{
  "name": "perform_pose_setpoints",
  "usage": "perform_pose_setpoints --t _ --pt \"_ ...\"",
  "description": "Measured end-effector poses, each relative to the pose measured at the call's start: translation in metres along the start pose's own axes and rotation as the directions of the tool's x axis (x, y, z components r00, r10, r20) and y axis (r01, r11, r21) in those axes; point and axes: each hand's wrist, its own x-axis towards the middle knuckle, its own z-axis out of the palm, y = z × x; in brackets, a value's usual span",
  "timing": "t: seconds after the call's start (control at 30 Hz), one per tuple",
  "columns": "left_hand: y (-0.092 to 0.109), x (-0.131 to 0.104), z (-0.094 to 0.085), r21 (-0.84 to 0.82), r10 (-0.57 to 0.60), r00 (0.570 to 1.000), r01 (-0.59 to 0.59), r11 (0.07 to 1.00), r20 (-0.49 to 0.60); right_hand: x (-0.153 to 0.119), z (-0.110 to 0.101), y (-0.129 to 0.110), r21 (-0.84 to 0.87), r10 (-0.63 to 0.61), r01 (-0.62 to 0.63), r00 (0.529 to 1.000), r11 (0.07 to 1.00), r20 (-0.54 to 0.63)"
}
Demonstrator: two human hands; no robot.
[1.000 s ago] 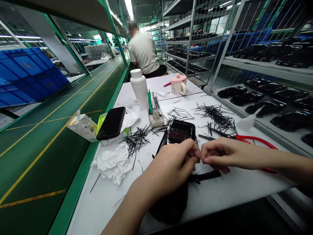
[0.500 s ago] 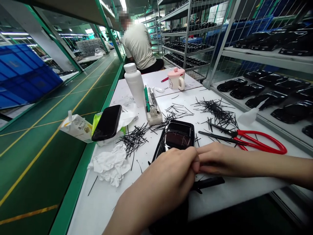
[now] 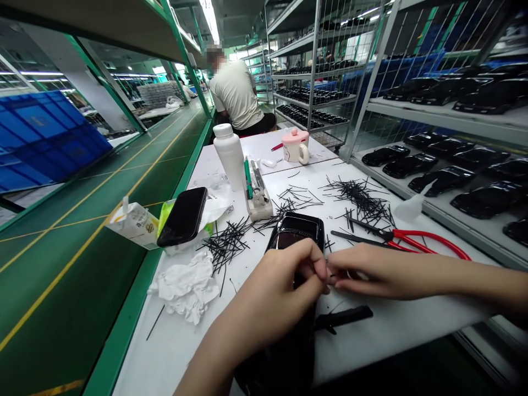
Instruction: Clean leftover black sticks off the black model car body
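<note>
A glossy black model car (image 3: 300, 224) lies lengthwise on the white table, partly covered by my hands. My left hand (image 3: 289, 280) is over the car, its thumb and fingers curled together at the car's right side. My right hand (image 3: 367, 272) meets it there, fingertips pinched. What lies between the fingertips is too small to make out. Below my right hand, a black part (image 3: 346, 317) sticks out beside the car. Red-handled pliers (image 3: 429, 242) and black tweezers (image 3: 355, 237) rest just beyond my right hand.
Piles of thin black strips (image 3: 363, 198) are spread about. Crumpled white gloves (image 3: 187, 286), a phone (image 3: 182, 215), a drink carton (image 3: 134, 224), a white bottle (image 3: 229, 157) and a lidded mug (image 3: 295, 147) stand around. Racks of black cars (image 3: 445, 179) line the right; a seated person (image 3: 239, 93) is ahead.
The camera view has shifted slightly, so the scene sits lower. My left fingers have lifted and curled, opening a small gap beneath them; my fingertips are still close together.
</note>
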Motion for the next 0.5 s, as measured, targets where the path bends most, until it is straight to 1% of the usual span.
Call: perform_pose_setpoints --t 0.07,0.1,0.17,0.23,0.27,0.33,0.5 --pt "-0.001 0.002 0.003 -0.074 0.013 0.997 -0.018 0.997 -0.071 -0.008 -0.011 -0.006 0.207 0.113 -0.098 0.992 0.973 -0.058" --pt "-0.002 0.003 0.005 -0.097 0.019 0.995 -0.029 0.995 -0.101 -0.012 -0.015 -0.008 0.340 0.156 -0.118 0.984 0.933 -0.086" --pt "-0.003 0.004 0.010 -0.121 0.019 0.989 -0.037 0.992 -0.144 -0.017 -0.018 -0.011 0.594 0.221 -0.121 0.970 0.795 -0.098" --pt "-0.004 0.006 0.014 -0.135 0.014 0.984 -0.038 0.990 -0.179 -0.019 -0.017 -0.011 0.743 0.242 -0.095 0.966 0.662 -0.092" --pt "-0.004 0.006 0.016 -0.146 0.011 0.981 -0.040 0.989 -0.192 -0.018 -0.016 -0.010 0.780 0.244 -0.084 0.965 0.620 -0.091" --pt "-0.005 0.007 0.019 -0.164 0.010 0.978 -0.045 0.985 -0.210 -0.016 -0.014 -0.011 0.823 0.254 -0.065 0.962 0.564 -0.099" --pt "-0.006 0.008 0.020 -0.222 0.019 0.967 -0.077 0.972 -0.255 -0.010 -0.014 -0.016 0.877 0.327 -0.065 0.939 0.476 -0.108"
